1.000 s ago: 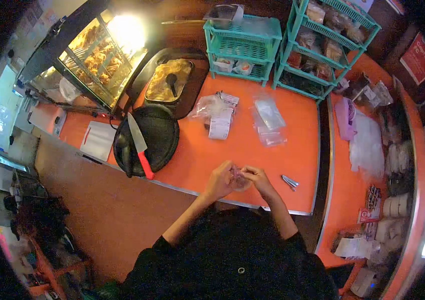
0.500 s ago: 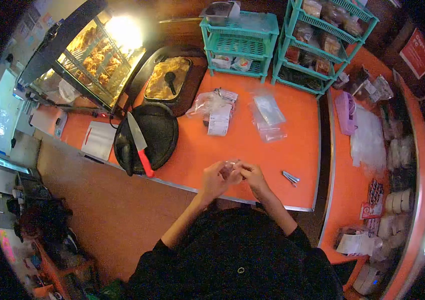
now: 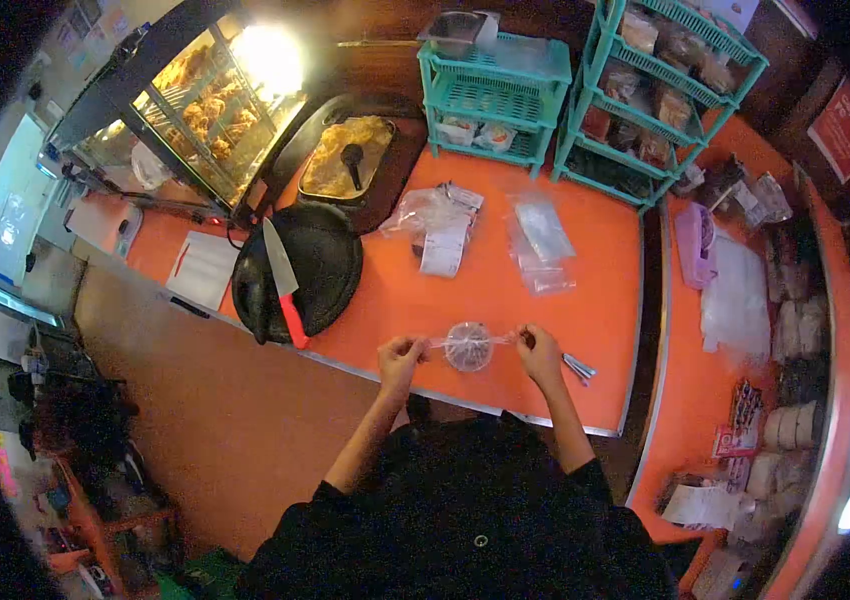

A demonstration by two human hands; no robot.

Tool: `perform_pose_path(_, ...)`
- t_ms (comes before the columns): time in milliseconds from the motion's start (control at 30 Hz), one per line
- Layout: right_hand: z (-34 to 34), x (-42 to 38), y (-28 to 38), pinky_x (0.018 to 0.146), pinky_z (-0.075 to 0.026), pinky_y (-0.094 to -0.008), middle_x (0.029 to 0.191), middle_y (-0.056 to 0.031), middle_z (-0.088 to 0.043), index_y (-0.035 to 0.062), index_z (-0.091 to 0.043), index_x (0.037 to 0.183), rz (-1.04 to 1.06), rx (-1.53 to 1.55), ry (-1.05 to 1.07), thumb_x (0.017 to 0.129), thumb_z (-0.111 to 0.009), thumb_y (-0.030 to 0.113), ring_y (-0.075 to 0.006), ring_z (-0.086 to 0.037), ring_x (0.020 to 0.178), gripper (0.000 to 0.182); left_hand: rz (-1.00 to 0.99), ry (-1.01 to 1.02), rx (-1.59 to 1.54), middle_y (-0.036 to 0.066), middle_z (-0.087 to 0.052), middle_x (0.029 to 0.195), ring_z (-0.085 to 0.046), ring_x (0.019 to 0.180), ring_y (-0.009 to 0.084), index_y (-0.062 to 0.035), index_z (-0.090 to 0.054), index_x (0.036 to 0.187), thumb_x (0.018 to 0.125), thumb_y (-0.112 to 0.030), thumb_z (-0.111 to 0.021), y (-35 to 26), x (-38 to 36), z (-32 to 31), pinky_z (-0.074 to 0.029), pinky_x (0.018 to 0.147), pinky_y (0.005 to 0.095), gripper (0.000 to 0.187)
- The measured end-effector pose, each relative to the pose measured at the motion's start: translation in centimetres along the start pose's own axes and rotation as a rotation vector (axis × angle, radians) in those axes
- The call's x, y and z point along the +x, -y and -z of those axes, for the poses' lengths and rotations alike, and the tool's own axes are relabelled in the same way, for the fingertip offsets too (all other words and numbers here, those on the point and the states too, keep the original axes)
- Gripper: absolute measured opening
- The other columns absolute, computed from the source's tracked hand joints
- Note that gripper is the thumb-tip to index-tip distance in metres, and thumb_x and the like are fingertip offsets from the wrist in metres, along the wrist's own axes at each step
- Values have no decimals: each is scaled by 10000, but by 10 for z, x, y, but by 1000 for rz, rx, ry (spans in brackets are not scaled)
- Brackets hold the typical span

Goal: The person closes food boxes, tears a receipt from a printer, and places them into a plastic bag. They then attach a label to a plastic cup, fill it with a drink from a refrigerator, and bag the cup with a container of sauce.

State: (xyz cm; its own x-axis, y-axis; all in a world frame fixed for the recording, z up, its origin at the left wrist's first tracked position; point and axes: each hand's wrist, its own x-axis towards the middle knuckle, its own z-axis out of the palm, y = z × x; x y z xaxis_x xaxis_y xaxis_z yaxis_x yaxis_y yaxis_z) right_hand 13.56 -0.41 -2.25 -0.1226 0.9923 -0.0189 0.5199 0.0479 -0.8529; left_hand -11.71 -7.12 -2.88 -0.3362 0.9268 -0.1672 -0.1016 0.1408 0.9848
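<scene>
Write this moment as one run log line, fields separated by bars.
left hand: pinches bag end | right hand: pinches other end | small clear bag: stretched between hands above orange counter | red-handled knife: on black tray

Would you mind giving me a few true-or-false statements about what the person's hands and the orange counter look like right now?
1. Both hands hold a small clear bag stretched between them. True: the left hand and right hand grip its two ends.
2. The red-handled knife lies in the right hand. False: it rests on the black round tray.
3. The teal basket shelves stand at the far edge of the counter. True.
4. The metal clip lies left of the left hand. False: it lies by the right hand.
</scene>
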Motion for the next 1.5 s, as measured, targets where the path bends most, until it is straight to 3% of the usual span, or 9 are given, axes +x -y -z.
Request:
perform_pose_path(167,-5,8,46,569,-429,-292,659,-79,-565,9,-589,778,383,-76,-75,831,-657,193,-142,-536,597,204,-22,67,-177,10,-626,747,-575,696,79,-28,-639,798,888,-171,-634,-14,9,-15,-457,640,223,169)
perform_pose_path(233,-20,14,46,618,-441,-274,659,-33,-558,27,-596,805,5,291,140,852,-655,215,-114,-537,665,203,-40,80,-238,1,-625,769,-574,718,73,-36,-630,811,888,-178,-639,-16,15,-23,-455,654,218,162)
perform_pose_path(467,-51,34,52,769,-462,-254,852,-19,-598,24,-595,962,-258,953,226,873,-633,194,-108,-568,772,195,-105,49,-179,6,-632,775,-580,695,74,-30,-632,810,843,-111,-685,-29,47,-36,-473,637,236,102)
perform_pose_path(733,-68,40,57,754,-501,-269,906,-33,-625,46,-583,968,85,621,149,770,-699,-1,-117,-612,854,235,-4,163,-231,66,-679,829,-624,735,116,20,-669,914,816,-104,-702,-34,47,-36,-503,682,252,162)
perform_pose_path(1067,-43,58,56,746,-494,-263,872,-28,-653,27,-634,911,-95,667,332,816,-653,43,-95,-606,806,98,-150,269,-29,66,-658,924,-621,814,118,16,-636,1018,811,-36,-669,-19,48,-27,-503,714,251,217)
perform_pose_path(1267,-33,66,89,656,-475,-294,805,-50,-643,29,-608,944,-5,398,737,860,-529,94,-133,-606,756,132,-134,299,-232,35,-596,985,-565,880,96,-1,-584,1113,850,-85,-624,0,50,-38,-463,777,256,280)
perform_pose_path(1333,-29,72,101,610,-459,-314,752,-76,-618,58,-593,961,330,132,635,835,-531,122,-158,-596,699,154,-175,334,-154,33,-587,988,-552,893,97,4,-582,1111,865,-112,-611,-1,56,-30,-451,790,264,273)
perform_pose_path(1400,-27,87,116,604,-460,-314,735,-85,-606,61,-585,969,369,50,696,818,-540,125,-170,-593,681,170,201,381,-150,34,-567,1008,-537,916,110,14,-623,1037,885,-131,-579,-6,54,-17,-438,788,272,215)
perform_pose_path(1500,-27,118,137,607,-465,-323,725,-93,-597,63,-574,975,376,-12,806,784,-554,124,-206,-598,672,201,-60,455,-169,28,-568,1008,-526,921,116,7,-663,977,878,-118,-590,-19,53,-3,-429,773,265,175)
